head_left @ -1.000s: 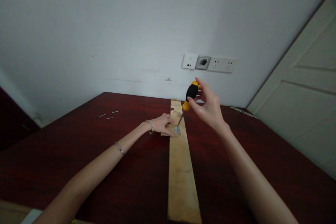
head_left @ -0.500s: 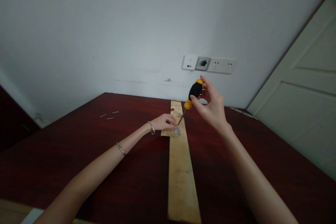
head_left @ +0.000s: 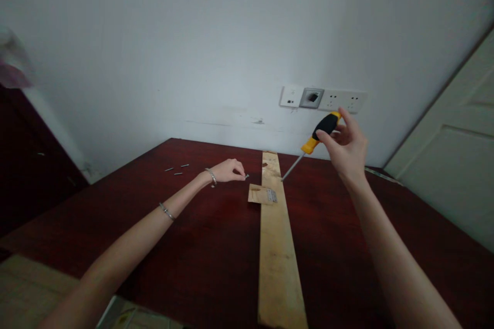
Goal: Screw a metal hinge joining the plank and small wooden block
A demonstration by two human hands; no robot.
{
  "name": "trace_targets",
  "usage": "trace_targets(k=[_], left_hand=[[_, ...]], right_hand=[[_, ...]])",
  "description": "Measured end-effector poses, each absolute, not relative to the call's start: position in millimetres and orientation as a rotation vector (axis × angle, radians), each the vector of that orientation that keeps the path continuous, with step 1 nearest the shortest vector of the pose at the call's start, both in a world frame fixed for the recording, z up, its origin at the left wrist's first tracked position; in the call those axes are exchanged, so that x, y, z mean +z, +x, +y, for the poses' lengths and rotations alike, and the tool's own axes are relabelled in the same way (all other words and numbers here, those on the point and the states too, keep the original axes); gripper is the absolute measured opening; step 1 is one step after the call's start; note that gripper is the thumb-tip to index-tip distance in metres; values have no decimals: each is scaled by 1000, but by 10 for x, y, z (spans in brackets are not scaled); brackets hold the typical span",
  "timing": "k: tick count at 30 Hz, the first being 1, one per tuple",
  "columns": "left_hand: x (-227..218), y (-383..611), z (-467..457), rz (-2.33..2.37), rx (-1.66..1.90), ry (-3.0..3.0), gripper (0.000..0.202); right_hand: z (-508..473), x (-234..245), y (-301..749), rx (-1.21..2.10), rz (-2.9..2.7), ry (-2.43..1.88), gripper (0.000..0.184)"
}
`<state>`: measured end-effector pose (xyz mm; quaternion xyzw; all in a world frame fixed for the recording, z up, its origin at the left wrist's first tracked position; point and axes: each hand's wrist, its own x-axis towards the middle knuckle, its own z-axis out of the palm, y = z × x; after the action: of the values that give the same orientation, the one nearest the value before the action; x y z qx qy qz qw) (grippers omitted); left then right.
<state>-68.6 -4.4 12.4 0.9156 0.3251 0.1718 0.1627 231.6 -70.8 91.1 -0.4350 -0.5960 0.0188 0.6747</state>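
Observation:
My right hand (head_left: 348,144) is closed around a yellow and black screwdriver (head_left: 325,127), its shaft slanting down to the left with the tip over the right edge of a long wooden board (head_left: 278,257). Between the thumb and fingers of my left hand (head_left: 228,170) is a small screw (head_left: 247,176), pinched just left of the board. A small thin wooden piece (head_left: 257,194) lies across the board and juts out past its left side. On that piece and the board sits a small metal hinge (head_left: 272,195), which neither hand touches.
Several loose screws (head_left: 178,173) lie on the dark red table (head_left: 200,257) to the left. Behind the table, the wall carries a row of sockets and switches (head_left: 324,98). A pale panelled door (head_left: 463,154) stands at the right.
My left hand has drawn back left from the hinge with the screw. My right hand has lifted the screwdriver away to the right, and its tip has left the hinge. The view has shifted left.

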Motion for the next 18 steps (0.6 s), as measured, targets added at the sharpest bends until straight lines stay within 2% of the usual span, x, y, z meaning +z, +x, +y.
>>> trace_targets(k=[3,6,9,13,18], left_hand=[[156,-1120,43,1335,338,2466,13],[200,-1597,92,1682,141,2295,11],[240,-2008,55,1843,25,2197,8],[248,-2342,-68,1996,-84,2062,16],[189,-2529,-160,2086,-51,1976,23]], right_hand=[[-549,854,2334,196,-1328,-1093,71],[-313,717,2300,341,-1409,-1226,62],[-37,525,2263,360,-1568,-1400,56],[279,232,2228,279,-1791,-1567,48],[478,-85,2183,267,-1959,-1565,42]])
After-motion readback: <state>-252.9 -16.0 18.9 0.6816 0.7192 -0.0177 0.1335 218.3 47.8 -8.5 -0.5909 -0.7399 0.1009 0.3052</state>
